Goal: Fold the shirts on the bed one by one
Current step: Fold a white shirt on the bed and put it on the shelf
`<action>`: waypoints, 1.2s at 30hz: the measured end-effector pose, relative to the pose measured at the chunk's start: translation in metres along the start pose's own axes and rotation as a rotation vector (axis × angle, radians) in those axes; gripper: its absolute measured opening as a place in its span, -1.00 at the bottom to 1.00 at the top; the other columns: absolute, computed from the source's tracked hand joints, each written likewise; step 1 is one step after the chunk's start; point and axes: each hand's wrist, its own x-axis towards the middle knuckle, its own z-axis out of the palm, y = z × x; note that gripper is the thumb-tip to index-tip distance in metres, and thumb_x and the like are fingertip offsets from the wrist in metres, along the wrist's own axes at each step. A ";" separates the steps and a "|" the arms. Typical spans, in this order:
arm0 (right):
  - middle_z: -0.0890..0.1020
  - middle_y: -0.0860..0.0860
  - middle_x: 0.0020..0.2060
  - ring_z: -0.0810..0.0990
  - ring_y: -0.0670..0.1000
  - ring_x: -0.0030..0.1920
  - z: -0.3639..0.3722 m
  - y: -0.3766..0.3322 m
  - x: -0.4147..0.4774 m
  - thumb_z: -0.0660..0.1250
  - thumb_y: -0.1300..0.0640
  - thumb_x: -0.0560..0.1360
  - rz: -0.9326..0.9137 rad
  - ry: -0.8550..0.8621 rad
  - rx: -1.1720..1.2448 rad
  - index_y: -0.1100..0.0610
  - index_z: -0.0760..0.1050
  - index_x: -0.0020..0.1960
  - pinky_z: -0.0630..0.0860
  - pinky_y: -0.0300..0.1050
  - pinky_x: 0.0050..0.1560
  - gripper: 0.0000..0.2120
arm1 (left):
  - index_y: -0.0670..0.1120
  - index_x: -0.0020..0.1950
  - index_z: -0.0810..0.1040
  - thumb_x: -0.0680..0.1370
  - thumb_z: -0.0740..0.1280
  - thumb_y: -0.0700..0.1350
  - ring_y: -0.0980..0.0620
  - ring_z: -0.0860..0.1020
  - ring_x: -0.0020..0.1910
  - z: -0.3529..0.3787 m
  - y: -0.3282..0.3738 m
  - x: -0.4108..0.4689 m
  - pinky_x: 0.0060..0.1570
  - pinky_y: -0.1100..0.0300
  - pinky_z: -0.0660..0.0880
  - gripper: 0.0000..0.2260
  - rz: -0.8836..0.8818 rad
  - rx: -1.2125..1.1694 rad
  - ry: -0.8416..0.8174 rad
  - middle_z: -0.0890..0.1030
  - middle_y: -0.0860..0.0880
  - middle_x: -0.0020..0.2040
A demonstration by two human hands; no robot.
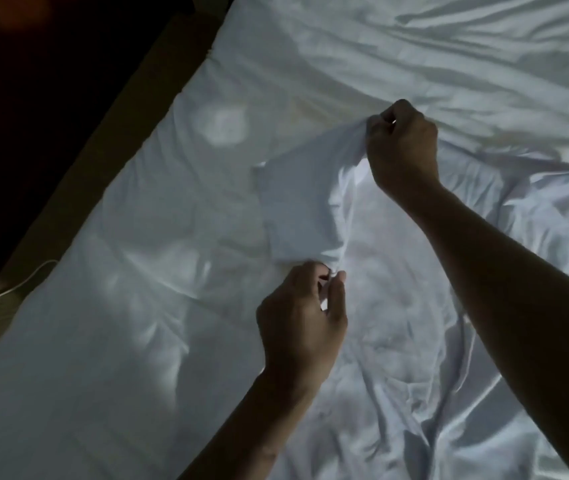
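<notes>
A white shirt [296,202] lies on a bed [103,341] in dim light, with one panel of it lifted and stretched taut between a person's two bare hands. The left hand [300,317] holds the near end of that panel: the thumb and the fingers [336,292] are pressed together, pinching a small bunch of the cloth at their tips. The right hand [402,147] holds the far end, its fingers [380,123] curled tight into the palm round a gathered corner of the fabric, which fans out from them toward the left hand. The raised panel hangs to the left of the line between the two sets of fingers, with a straight edge on its outer side. The rest of the shirt lies rumpled on the bed to the right of that line, under the right forearm. In this light the pale garment and the pale sheet [483,46] run together, so its outer edge cannot be made out there.

Beyond the right fingers the sheet is creased in long folds. Well to the left of them a bright patch of light [224,124] falls on the bedding. Farther left, past the edge of the mattress, runs a brown bed frame [109,140], with a thin white cable [16,289] trailing across it and a dark floor [16,133] beyond.
</notes>
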 end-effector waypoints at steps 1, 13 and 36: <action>0.58 0.06 -0.14 0.50 0.08 -0.14 -0.011 0.005 0.002 0.17 0.11 0.59 -0.001 0.008 -0.034 0.12 0.48 -0.06 0.31 -0.13 -0.20 -0.85 | -0.03 -0.20 0.57 0.57 0.49 -0.03 0.06 0.52 -0.39 0.005 0.008 -0.006 -0.40 0.21 0.38 -0.80 0.049 0.014 -0.013 0.58 0.08 -0.32; 0.72 0.21 0.00 0.66 0.24 0.11 -0.048 0.088 -0.124 0.29 0.04 0.61 0.205 -0.127 -0.063 0.15 0.58 0.20 0.50 -0.08 0.10 -0.74 | -0.01 0.21 0.54 0.46 0.43 -0.12 -0.16 0.62 -0.11 0.024 0.028 -0.063 -0.30 -0.01 0.56 -0.68 0.083 0.228 -0.452 0.58 -0.07 0.00; 0.70 0.15 -0.06 0.74 0.12 -0.30 -0.021 0.056 -0.342 0.37 0.22 0.51 0.615 -0.149 0.388 0.24 0.59 0.07 0.69 0.04 -0.38 -0.84 | -0.09 -0.09 0.57 0.21 0.53 -0.20 -0.15 0.54 -0.53 -0.155 -0.034 -0.199 -0.54 0.17 0.40 -0.69 0.196 0.511 -0.660 0.52 -0.04 -0.42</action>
